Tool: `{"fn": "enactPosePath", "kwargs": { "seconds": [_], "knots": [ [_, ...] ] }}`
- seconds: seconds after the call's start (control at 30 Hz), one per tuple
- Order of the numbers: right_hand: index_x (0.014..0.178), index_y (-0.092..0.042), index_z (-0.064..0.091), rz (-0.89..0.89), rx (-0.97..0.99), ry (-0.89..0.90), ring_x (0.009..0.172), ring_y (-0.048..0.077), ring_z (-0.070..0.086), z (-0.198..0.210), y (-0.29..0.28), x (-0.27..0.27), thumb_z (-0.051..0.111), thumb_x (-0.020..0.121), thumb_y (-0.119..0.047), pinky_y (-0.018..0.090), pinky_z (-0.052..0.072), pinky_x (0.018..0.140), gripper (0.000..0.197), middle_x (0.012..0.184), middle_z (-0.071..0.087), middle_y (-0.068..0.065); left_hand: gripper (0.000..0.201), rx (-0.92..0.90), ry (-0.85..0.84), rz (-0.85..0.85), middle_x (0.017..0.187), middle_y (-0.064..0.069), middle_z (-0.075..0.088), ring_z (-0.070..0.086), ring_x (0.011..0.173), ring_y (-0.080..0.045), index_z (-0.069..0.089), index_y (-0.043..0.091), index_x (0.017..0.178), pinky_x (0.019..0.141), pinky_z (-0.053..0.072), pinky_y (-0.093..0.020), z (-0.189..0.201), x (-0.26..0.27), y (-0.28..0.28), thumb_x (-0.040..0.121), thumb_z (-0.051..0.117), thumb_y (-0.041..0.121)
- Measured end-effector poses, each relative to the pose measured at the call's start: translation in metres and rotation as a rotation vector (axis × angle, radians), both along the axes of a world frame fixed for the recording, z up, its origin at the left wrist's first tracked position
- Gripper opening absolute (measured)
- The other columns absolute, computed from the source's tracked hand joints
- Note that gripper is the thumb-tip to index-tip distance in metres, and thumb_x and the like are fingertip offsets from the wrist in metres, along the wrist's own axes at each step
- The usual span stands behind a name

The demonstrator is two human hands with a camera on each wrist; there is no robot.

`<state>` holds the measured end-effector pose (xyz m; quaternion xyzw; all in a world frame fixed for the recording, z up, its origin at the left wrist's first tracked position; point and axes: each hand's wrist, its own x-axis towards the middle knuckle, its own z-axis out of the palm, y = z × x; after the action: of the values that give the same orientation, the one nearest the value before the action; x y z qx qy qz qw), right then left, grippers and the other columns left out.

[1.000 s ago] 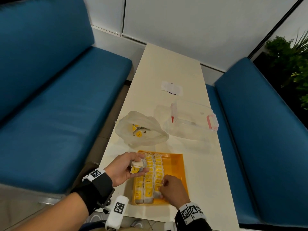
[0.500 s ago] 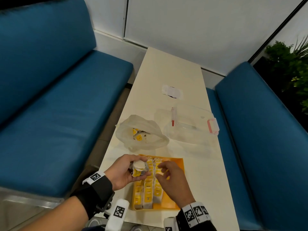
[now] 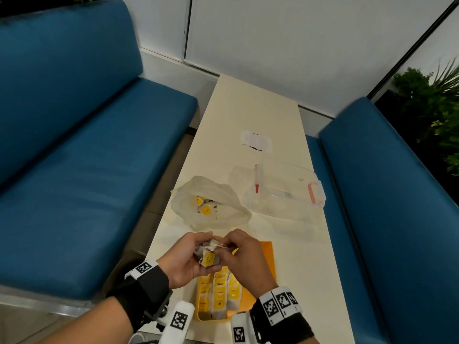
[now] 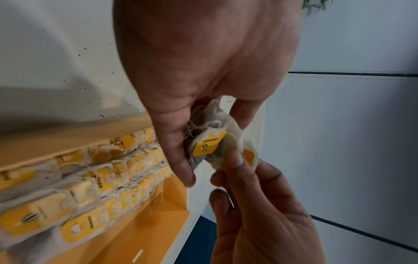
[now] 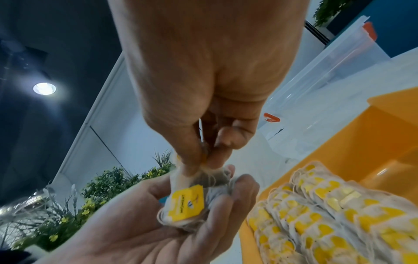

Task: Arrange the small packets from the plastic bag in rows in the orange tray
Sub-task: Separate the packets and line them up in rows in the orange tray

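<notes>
My left hand (image 3: 192, 256) cups a small bunch of packets (image 3: 208, 258), white tea bags with yellow tags, above the far left corner of the orange tray (image 3: 267, 256). My right hand (image 3: 227, 248) pinches one packet of that bunch (image 5: 199, 161) between thumb and fingers. In the left wrist view the bunch (image 4: 208, 144) sits under my left fingers and the right thumb (image 4: 235, 159) presses on a packet's edge. Three rows of packets (image 3: 218, 294) fill the tray's left part. The plastic bag (image 3: 211, 204) lies open beyond the tray, with a few packets inside.
A clear lidded container (image 3: 285, 189) with pink clips stands right of the bag. A white paper slip (image 3: 255, 141) lies farther up the narrow cream table (image 3: 250, 108). Blue benches (image 3: 74, 170) flank both sides. The tray's right part (image 5: 361, 142) is bare.
My right hand has left the rows in the tray and come up to the bunch in my left hand, where it now pinches a packet. Both hands have met over the tray's far end.
</notes>
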<state>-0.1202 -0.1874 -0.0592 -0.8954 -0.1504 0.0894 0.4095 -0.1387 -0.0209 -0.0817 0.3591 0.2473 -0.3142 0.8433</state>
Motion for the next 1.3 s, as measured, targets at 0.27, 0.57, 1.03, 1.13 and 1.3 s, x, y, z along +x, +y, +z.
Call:
{"fn": "enactPosePath", "kwargs": {
  "seconds": [0.27,0.57,1.03,1.13,1.3],
  "knots": [
    [0.082,-0.03,0.071,-0.063,0.065,0.121,0.069,0.004,0.065,0.005,-0.009,0.016,0.069,0.086,-0.004,0.019,0.052,0.068,0.026,0.08,0.07,-0.007,0.041,-0.027,0.017,0.051,0.121,-0.026,0.069,0.069,0.103,-0.039,0.064,-0.002,0.13,0.09,0.06,-0.043,-0.007,0.006,0.006,0.097,0.059,0.021],
    [0.076,-0.01,0.074,-0.21,0.158,0.192,0.055,0.012,0.059,0.023,-0.033,0.032,0.077,0.082,-0.009,0.02,0.046,0.054,0.007,0.061,0.068,-0.002,0.038,0.026,0.035,0.059,0.119,-0.027,0.071,0.071,0.103,-0.043,0.068,0.0,0.124,0.085,0.057,-0.044,-0.015,0.01,0.011,0.091,0.064,0.018],
    [0.088,0.002,0.058,-0.263,0.268,0.438,0.066,0.036,0.07,0.003,-0.058,0.018,0.061,0.092,0.004,0.03,0.049,0.048,0.005,0.066,0.067,0.019,0.032,0.068,0.039,0.058,0.12,-0.028,0.07,0.072,0.1,-0.042,0.069,-0.001,0.121,0.082,0.059,-0.043,-0.015,0.011,0.01,0.096,0.061,0.018],
    [0.089,-0.004,0.057,-0.25,0.15,0.495,0.065,0.032,0.072,-0.009,-0.062,0.01,0.061,0.094,-0.001,0.028,0.048,0.046,0.007,0.062,0.067,0.008,0.032,0.075,0.038,0.059,0.122,-0.028,0.069,0.072,0.101,-0.043,0.069,-0.001,0.121,0.081,0.059,-0.043,-0.014,0.011,0.01,0.096,0.061,0.018],
    [0.09,-0.012,0.056,-0.187,-0.074,0.614,0.063,0.023,0.073,-0.026,-0.067,-0.009,0.06,0.093,-0.01,0.025,0.047,0.046,0.005,0.063,0.069,0.005,0.032,0.079,0.034,0.059,0.122,-0.028,0.069,0.072,0.099,-0.042,0.069,-0.001,0.121,0.078,0.061,-0.042,-0.013,0.01,0.009,0.097,0.06,0.017]
  ]
}}
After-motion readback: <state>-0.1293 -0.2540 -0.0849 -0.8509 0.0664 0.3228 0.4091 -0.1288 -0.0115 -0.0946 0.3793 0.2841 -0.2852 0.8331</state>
